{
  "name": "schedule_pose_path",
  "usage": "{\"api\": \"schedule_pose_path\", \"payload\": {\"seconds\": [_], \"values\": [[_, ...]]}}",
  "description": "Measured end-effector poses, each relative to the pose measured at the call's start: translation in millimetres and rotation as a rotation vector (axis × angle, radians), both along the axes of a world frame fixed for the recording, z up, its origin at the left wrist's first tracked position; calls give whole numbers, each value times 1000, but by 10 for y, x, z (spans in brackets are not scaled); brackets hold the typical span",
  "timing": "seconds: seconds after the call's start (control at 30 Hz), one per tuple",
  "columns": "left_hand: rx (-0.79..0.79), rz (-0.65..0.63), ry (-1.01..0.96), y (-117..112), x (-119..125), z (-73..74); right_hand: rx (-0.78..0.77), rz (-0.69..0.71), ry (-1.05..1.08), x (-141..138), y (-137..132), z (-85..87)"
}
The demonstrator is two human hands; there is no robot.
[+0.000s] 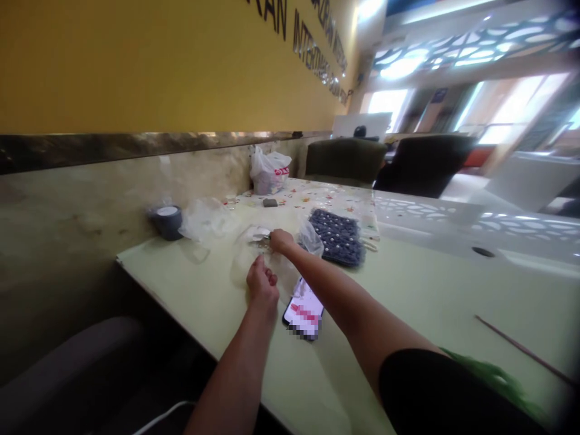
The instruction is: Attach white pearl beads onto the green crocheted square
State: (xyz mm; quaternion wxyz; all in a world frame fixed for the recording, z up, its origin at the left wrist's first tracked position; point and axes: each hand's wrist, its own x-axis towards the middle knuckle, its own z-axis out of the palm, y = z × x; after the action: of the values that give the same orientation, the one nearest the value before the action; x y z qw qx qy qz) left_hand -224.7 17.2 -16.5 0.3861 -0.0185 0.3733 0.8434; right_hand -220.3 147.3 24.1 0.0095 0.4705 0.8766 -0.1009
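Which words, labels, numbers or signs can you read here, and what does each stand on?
"AN": on the yellow wall, preceding letter cut off.
"INTER": same wall; other letters there too blurred.
Red print on white plastic bag: too small.
Phone screen: too blurred.
Blue sign, background: too blurred.

Left grip point(263, 280) curled, right grip point(281, 240) clenched beyond.

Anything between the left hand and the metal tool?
No solid obstacle shows between the left hand and the metal tool in the right hand; clear plastic seems to lie around that gap, its edges blurred.
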Motion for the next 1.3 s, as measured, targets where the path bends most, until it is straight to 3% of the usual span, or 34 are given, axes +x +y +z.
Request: {"api": "schedule_pose_path", "payload": {"seconds": [0.1,0.2,0.47,0.67,0.83,0.93,1.03,1.1,1.2,1.3], "values": [[2,-3,10,-4,29,5,-10,31,-21,-55,75,-89],[-3,-13,10,-8,20,10,-30,55,-36,-42,136,-61],[7,-29,-1,-33,-21,38,-109,65,-13,292,102,456],[59,-53,-28,-66,-63,103,-61,22,166,908,-289,722],[95,-186,-55,-114,-13,220,0,9,365,1786,-746,812],[105,-331,-85,-174,170,340,-56,-45,556,2339,-1119,733],[120,-518,-124,-275,524,477,-358,-258,1099,2763,-1524,554],[114,-665,-153,-362,829,557,-559,-367,1333,2967,-1763,425],[100,-848,-186,-488,1281,637,-720,-451,1519,3208,-2028,279],[99,-951,-203,-565,1618,659,-733,-496,1589,3445,-2169,201]]}}
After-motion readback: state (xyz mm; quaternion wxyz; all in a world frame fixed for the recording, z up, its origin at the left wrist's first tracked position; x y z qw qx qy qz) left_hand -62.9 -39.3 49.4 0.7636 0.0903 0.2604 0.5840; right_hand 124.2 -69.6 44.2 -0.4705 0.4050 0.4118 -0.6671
